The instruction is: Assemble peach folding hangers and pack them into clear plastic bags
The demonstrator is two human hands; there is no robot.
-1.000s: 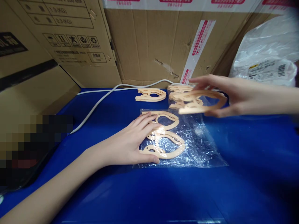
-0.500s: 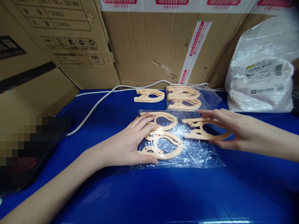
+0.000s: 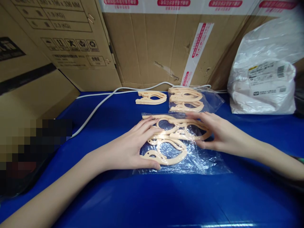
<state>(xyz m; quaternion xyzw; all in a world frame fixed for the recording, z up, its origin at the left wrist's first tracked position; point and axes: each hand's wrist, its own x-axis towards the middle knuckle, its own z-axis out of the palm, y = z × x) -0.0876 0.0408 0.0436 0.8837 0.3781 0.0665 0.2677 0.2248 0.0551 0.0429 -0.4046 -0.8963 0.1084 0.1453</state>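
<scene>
At the far left a cardboard box (image 3: pixel 78 76) stands on the blue table (image 3: pixel 154 199), and a white cable (image 3: pixel 95 112) runs rightward from beside it. My left hand (image 3: pixel 125 147) lies spread, fingers apart and closed round nothing, pressing the clear bag (image 3: pixel 206 163) down along with the left ends of an upper hanger (image 3: pixel 163 117) and a lower hanger (image 3: pixel 174 161), both folded. Behind, a lone hanger (image 3: pixel 152 102) lies on the table, and right of it a few bagged hangers (image 3: pixel 185 98).

What has just changed is the third hanger (image 3: pixel 190 136): half a second ago I had it further right, and now it has slid left until it overlaps the upper one. My right hand (image 3: pixel 213 128) has its rounded end, thumb and fingers parted only as wide as the hanger. For the work, I judge this brings it in among the other two, though I cannot tell whether it is under the film or on top. Beyond, at the right, stands a white plastic bag (image 3: pixel 263 95)
</scene>
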